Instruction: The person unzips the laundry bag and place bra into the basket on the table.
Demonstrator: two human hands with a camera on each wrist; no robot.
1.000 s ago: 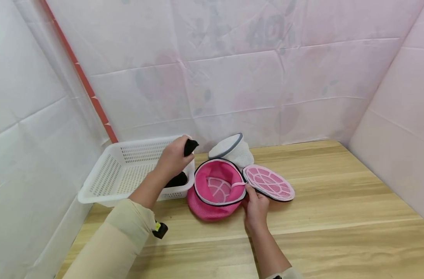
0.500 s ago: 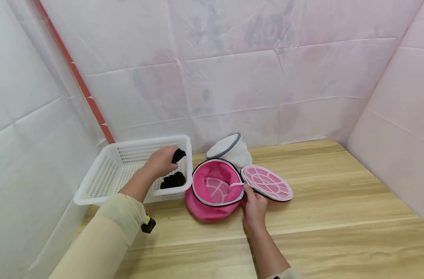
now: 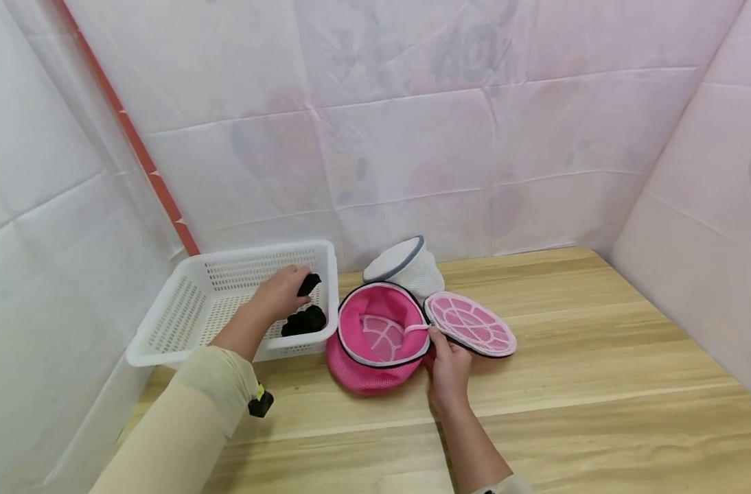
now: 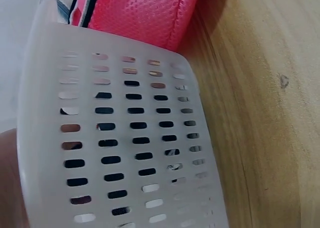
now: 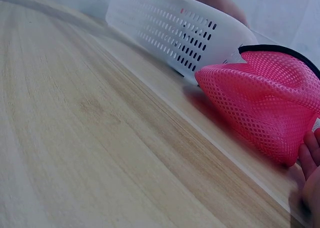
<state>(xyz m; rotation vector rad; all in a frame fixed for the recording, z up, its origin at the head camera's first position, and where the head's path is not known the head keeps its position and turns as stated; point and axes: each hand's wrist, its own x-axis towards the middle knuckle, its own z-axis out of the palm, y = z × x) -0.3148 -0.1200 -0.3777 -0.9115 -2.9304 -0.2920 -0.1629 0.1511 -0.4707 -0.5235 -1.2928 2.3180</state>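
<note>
My left hand (image 3: 279, 295) reaches into the white plastic basket (image 3: 180, 312) and holds a small bunched black cloth (image 3: 309, 284). More black cloth (image 3: 305, 321) lies below it in the basket's right end. A pink mesh laundry bag (image 3: 366, 374) stands against the basket's right side, its round mouth facing up. Its pink mesh lid (image 3: 471, 324) is folded out to the right. With thumb and fingers, my right hand (image 3: 451, 374) grips the bag's rim beside the lid. In the left wrist view, the basket's slotted wall (image 4: 115, 133) hides most of that hand's work.
Behind the pink bag, a white mesh bag (image 3: 423, 276) with a grey rim leans on its side. Wooden tabletop (image 3: 598, 384) extends to the right and front. White sheeting (image 3: 412, 151) covers the walls at the back and both sides.
My left hand has moved left and down, from above the basket's right edge to inside it, still holding the black cloth. My right hand stays on the bag's rim.
</note>
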